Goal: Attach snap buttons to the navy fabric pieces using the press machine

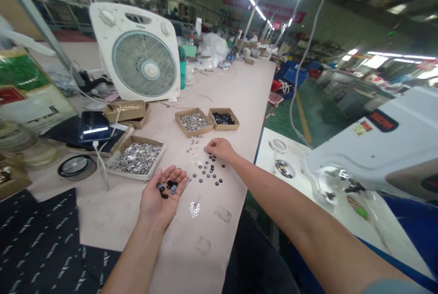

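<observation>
My left hand (160, 200) is turned palm up, fingers slightly curled, cupping several dark snap buttons (170, 185). Farther forward, my right hand (221, 148) is low over the table with thumb and fingertips pinched together. Whatever sits in that pinch is too small to make out. Around and below its fingers lie loose dark snap buttons (207, 171), spread singly. Small silver pieces (193, 142) are scattered just beyond. A cluster of silver rings (195, 209) rests to the right of my left hand.
Cardboard trays hold silver pieces (138, 158), more silver parts (194, 122) and dark buttons (224, 118). A white box fan (137, 52) stands behind. At left are a phone (95, 126), a tape roll (77, 166) and dark printed fabric (41, 244). A white machine (372, 148) is at right.
</observation>
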Demonstrator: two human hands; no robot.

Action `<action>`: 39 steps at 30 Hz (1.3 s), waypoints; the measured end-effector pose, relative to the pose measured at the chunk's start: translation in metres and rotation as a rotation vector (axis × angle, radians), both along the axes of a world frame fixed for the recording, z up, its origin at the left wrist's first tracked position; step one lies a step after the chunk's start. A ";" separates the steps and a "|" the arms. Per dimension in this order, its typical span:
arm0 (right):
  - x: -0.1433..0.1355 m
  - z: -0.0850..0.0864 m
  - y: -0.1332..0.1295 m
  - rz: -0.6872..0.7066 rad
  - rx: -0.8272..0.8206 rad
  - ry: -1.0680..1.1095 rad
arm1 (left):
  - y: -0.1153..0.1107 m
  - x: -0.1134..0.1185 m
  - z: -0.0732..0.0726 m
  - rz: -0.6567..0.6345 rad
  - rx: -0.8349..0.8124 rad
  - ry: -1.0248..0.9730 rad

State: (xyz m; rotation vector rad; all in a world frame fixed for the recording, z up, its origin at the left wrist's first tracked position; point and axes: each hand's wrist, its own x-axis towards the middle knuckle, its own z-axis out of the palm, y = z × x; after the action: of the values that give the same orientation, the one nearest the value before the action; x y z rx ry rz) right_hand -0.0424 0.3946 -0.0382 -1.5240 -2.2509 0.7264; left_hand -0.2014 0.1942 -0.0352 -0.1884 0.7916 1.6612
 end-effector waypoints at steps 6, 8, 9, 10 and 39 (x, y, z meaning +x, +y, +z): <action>0.006 0.011 -0.002 -0.064 -0.027 0.106 | 0.002 -0.001 -0.004 0.008 0.046 -0.062; 0.008 0.019 -0.007 -0.083 -0.022 0.152 | 0.002 -0.001 -0.005 0.020 0.060 -0.087; 0.008 0.023 -0.013 -0.082 -0.001 0.178 | 0.002 -0.001 -0.005 0.024 0.064 -0.100; 0.007 0.027 -0.022 -0.066 0.031 0.203 | 0.003 -0.001 -0.005 0.028 0.065 -0.113; -0.074 0.023 -0.147 0.506 0.259 0.040 | 0.007 -0.004 -0.001 0.093 0.041 -0.221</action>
State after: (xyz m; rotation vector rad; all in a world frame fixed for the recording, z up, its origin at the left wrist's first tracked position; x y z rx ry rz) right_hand -0.1168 0.2474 -0.0157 -0.8202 -2.6046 0.5521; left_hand -0.2057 0.2011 -0.0360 -0.3775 0.5891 1.7077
